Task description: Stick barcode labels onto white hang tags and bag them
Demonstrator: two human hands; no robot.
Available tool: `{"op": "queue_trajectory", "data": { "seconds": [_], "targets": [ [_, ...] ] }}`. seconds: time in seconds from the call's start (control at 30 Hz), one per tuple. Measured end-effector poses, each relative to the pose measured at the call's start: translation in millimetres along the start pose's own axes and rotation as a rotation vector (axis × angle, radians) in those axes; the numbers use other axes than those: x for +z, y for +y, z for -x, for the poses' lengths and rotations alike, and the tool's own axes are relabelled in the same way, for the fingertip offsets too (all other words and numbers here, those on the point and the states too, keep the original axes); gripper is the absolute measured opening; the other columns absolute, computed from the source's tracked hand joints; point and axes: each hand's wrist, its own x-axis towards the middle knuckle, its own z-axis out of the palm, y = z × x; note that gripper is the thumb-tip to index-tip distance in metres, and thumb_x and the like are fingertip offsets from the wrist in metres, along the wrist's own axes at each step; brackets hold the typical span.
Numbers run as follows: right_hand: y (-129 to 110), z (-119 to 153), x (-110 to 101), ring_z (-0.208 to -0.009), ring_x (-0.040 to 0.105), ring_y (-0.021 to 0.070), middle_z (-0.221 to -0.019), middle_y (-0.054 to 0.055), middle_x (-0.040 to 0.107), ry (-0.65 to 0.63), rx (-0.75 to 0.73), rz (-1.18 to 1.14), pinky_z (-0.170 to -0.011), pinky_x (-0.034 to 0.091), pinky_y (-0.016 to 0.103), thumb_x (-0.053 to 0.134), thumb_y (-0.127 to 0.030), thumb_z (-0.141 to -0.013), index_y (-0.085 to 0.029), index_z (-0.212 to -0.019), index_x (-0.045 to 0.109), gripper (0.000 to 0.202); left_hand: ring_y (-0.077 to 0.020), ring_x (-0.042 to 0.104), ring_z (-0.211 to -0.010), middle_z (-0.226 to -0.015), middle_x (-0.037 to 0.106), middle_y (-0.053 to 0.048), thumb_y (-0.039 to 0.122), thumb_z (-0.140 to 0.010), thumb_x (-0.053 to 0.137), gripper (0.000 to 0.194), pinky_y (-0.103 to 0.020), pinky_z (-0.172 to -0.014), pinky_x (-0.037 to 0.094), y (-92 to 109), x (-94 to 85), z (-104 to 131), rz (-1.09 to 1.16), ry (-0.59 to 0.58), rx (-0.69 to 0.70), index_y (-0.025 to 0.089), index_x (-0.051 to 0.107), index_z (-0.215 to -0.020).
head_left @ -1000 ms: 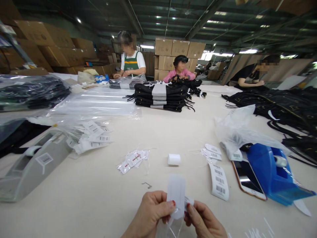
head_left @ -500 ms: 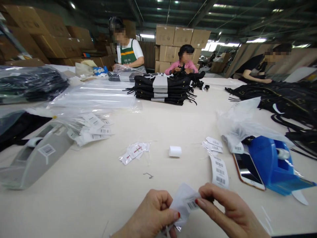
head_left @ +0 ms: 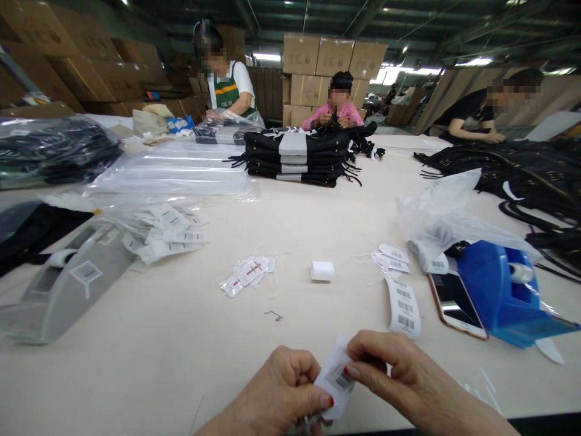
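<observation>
My left hand [head_left: 276, 396] and my right hand [head_left: 399, 378] meet at the near edge of the cream table [head_left: 181, 339]. Together they pinch a small white tag [head_left: 334, 381] with a barcode sticker on it. The thumb of my right hand presses on the sticker. A strip of barcode labels [head_left: 403, 307] lies just beyond my right hand. A small white label roll [head_left: 322, 270] stands further out, with a little pile of bagged tags [head_left: 247, 275] to its left.
A grey tape dispenser [head_left: 68, 284] sits at the left, a blue one [head_left: 503, 293] and a phone [head_left: 456, 303] at the right. Clear bags [head_left: 172, 178], stacked black garments [head_left: 295, 160] and more black goods [head_left: 521, 175] lie further back. Three people work across the table.
The tag was upright between my fingertips, then tilted flat. My right hand moved over it and its thumb now presses the barcode sticker onto it.
</observation>
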Motion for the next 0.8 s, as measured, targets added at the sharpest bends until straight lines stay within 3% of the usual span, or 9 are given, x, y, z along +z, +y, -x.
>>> {"op": "queue_trajectory", "data": {
  "seconds": [0.4, 0.8],
  "targets": [
    [-2.6, -3.3, 5.7, -0.058, 0.049, 0.0099, -0.062, -0.002, 0.056, 0.028, 0.001, 0.066, -0.052, 0.035, 0.020, 0.048, -0.029, -0.083, -0.019, -0.068, 0.056, 0.019, -0.0083, 0.050, -0.041, -0.055, 0.061, -0.003, 0.034, -0.051, 0.068, 0.029, -0.018, -0.040, 0.032, -3.0, -1.4, 0.4, 0.000, 0.003, 0.002, 0.013, 0.053, -0.063],
    [3.2, -4.8, 16.5, -0.055, 0.051, 0.0109, -0.060, -0.001, 0.058, 0.099, -0.018, 0.170, -0.049, 0.033, 0.020, 0.047, -0.027, -0.081, -0.019, -0.067, 0.055, 0.018, -0.0070, 0.041, -0.041, -0.046, 0.050, 0.002, 0.042, -0.053, 0.067, 0.033, -0.019, -0.041, 0.022, -12.5, -4.1, -9.6, -0.046, 0.029, 0.085, 0.015, 0.050, -0.058]
  ]
}}
